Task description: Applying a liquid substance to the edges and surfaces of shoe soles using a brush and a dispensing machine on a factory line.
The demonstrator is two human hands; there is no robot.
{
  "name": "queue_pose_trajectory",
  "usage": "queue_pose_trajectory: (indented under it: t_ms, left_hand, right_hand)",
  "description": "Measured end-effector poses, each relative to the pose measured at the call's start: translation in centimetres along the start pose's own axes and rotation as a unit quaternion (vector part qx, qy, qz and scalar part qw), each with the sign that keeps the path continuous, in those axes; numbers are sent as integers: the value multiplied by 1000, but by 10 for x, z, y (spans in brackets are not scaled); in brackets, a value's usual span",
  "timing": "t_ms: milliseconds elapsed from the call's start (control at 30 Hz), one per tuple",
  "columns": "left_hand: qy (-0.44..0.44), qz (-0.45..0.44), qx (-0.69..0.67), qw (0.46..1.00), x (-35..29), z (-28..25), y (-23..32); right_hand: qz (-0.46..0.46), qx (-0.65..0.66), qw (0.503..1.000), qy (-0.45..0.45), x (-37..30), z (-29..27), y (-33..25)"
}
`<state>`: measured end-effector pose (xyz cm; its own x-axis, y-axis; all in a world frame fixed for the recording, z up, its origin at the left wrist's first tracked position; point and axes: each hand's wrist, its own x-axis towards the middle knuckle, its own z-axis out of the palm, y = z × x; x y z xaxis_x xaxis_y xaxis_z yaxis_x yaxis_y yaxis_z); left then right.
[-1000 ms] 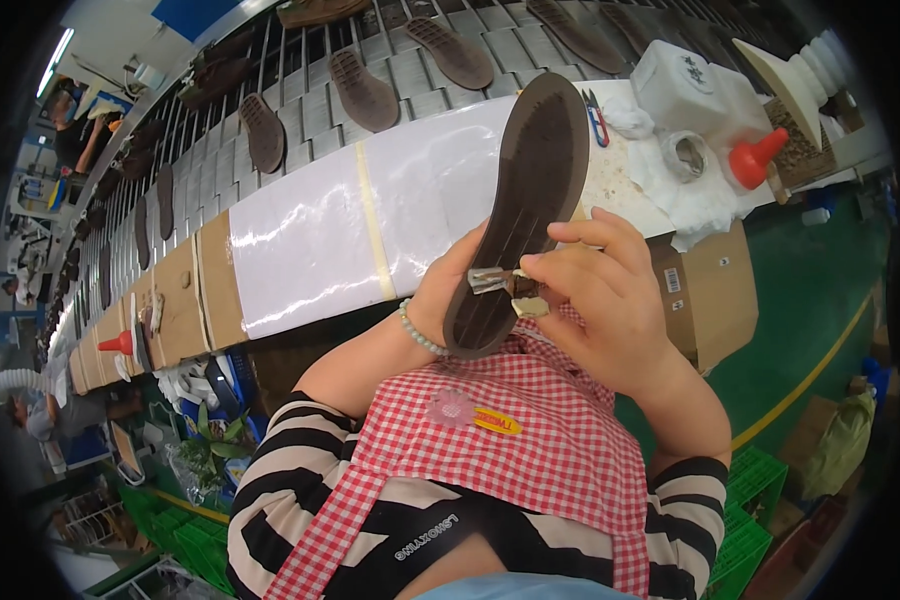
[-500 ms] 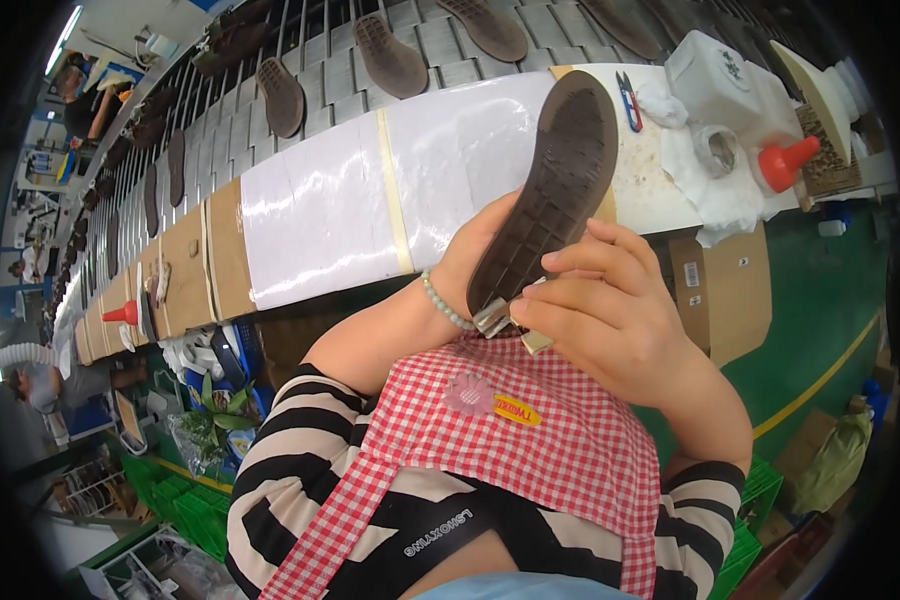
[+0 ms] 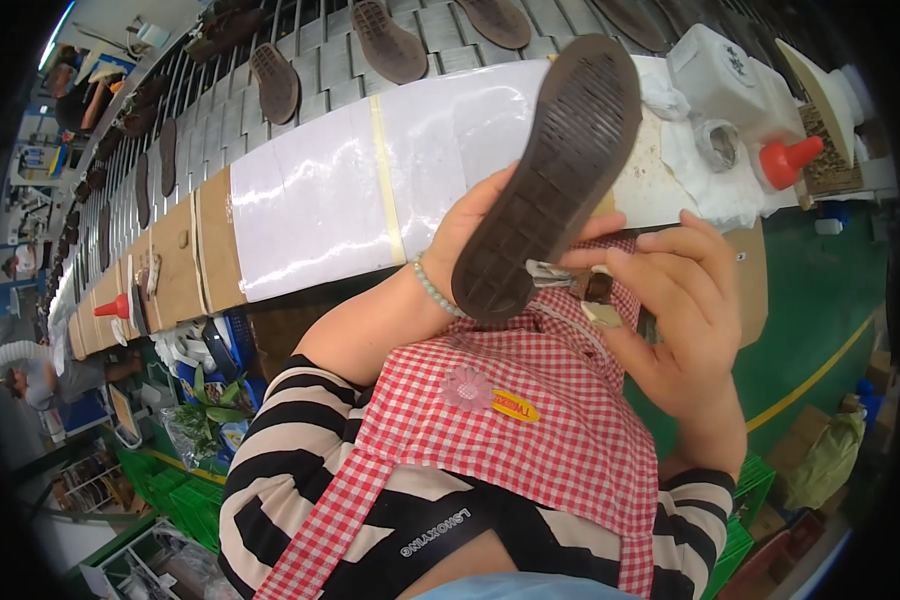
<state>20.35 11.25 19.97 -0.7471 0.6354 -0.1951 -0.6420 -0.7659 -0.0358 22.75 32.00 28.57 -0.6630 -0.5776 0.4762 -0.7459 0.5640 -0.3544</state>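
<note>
A dark brown shoe sole (image 3: 555, 185), its ribbed and gridded underside toward me, stands upright and slanted in front of my chest. My left hand (image 3: 467, 228) grips it from behind on the left side; most of its fingers are hidden by the sole. Beside the sole's lower right edge is my right hand (image 3: 682, 310), fingers bent around a small cream-coloured block (image 3: 602, 314). A shiny silvery piece (image 3: 552, 273) and a small brown piece sit by its fingertips; I cannot make out their kind.
Beyond my hands runs a white-covered bench edge (image 3: 310, 215), and past it a slatted metal conveyor carrying more soles (image 3: 388, 42). To the right are a white plastic container (image 3: 712, 70), a tape roll (image 3: 717, 146) and a red nozzle (image 3: 790, 162). Cardboard (image 3: 752, 275) stands below.
The sole has turned more toward me and its top has shifted right and up, covering the snips on the bench. My right hand has drawn away rightward from the sole's lower end.
</note>
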Motion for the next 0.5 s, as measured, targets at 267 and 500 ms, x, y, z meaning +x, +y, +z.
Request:
queue_pose_trajectory:
  t_ms: [267, 500]
  left_hand:
    - [-35, 73, -52, 995, 4, -4, 7]
    - [-52, 33, -38, 997, 1, -10, 8]
  right_hand:
    - [134, 234, 962, 44, -18, 36, -1]
    - [146, 131, 980, 43, -18, 31, 4]
